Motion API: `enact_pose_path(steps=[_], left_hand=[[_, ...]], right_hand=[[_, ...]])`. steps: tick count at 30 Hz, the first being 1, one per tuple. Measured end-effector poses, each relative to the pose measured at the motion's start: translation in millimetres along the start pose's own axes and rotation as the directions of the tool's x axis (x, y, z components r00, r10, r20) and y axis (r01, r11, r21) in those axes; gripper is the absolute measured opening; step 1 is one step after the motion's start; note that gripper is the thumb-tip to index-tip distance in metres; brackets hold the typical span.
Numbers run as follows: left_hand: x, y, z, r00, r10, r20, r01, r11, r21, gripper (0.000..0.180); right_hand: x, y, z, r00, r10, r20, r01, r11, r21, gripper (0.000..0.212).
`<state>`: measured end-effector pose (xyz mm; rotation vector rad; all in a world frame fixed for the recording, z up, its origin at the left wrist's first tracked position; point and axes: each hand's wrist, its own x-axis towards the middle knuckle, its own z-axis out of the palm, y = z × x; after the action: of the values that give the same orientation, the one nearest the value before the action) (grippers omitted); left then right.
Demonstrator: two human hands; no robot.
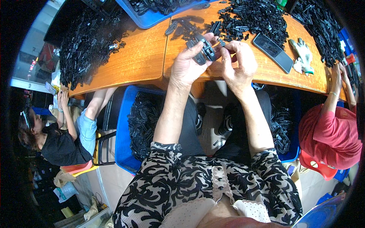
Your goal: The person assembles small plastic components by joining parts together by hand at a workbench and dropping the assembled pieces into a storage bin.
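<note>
My left hand (183,69) is closed around a black plastic part (205,51) with slots and ribs, held above the table's near edge. It seems to be more than one piece, but the fingers hide much of it. Close beside it, my right hand (242,65) pinches a small dark piece (221,43) between thumb and fingertips. Whether that piece touches the larger part I cannot tell. Just beyond my hands lie loose long black parts (183,26) and a heap of small black plastic parts (251,21).
A phone (273,52) and a whitish work glove (302,55) lie on the wooden table (140,60) to the right. Blue bins (123,125) of black parts flank my legs. More heaps (89,45) cover the table's left. Co-workers sit on both sides; a blue tray (146,22) stands beyond.
</note>
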<state>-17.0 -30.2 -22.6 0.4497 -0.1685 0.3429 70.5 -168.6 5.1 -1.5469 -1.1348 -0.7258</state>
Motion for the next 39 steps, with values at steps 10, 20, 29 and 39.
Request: enact_pose_path(steps=[10, 20, 29, 39], left_hand=[[0, -3, 2, 0.999, -0.01, -0.033, 0.013, 0.997, 0.082, 0.04], [-1, 0, -2, 1.0, 0.002, -0.006, -0.001, 0.987, 0.163, 0.047], [-2, 3, 8, 0.997, 0.063, -0.046, -0.046, 0.95, 0.309, 0.045], [-2, 21, 2, 0.86, 0.399, -0.319, -0.225, 0.857, 0.464, 0.026]], right_hand=[[-2, -14, 8, 0.999, -0.033, -0.023, 0.034, 0.999, 0.012, 0.016], [-3, -17, 9, 0.987, -0.158, 0.015, 0.159, 0.986, -0.058, 0.019], [-2, -22, 8, 0.957, -0.227, 0.18, 0.255, 0.955, -0.151, 0.022], [-7, -11, 19, 0.931, -0.073, 0.359, 0.09, 0.995, -0.032, 0.034]])
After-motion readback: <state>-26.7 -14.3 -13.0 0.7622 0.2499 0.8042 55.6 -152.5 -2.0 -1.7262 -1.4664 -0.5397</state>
